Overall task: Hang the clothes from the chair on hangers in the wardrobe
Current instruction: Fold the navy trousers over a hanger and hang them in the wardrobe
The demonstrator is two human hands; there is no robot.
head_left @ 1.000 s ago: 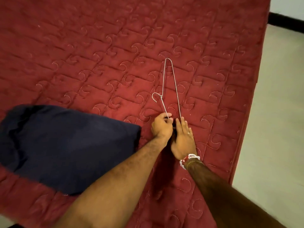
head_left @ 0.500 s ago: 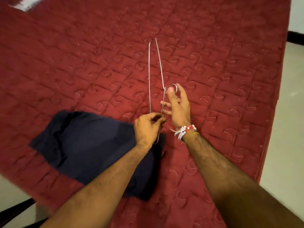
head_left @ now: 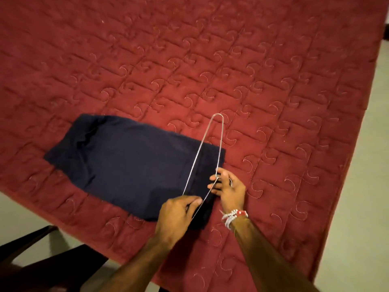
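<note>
A thin metal wire hanger (head_left: pixel 210 140) is held just above the red quilted bed. My left hand (head_left: pixel 176 216) pinches its near corner between thumb and fingers. My right hand (head_left: pixel 228 187) grips the hanger at its neck and hook. The hanger's far end points away over the bed. A folded dark navy garment (head_left: pixel 126 163) lies flat on the bed, under and to the left of the hanger and both hands.
The red quilted bed cover (head_left: pixel 252 70) fills most of the view. Pale floor (head_left: pixel 370 165) runs along the bed's right edge. A dark piece of furniture (head_left: pixel 37 264) stands at the lower left beside the bed's near edge.
The hanger came up off the bed and has moved left over the navy garment. My right hand went from lying flat beside it to gripping the hook. The view has shifted.
</note>
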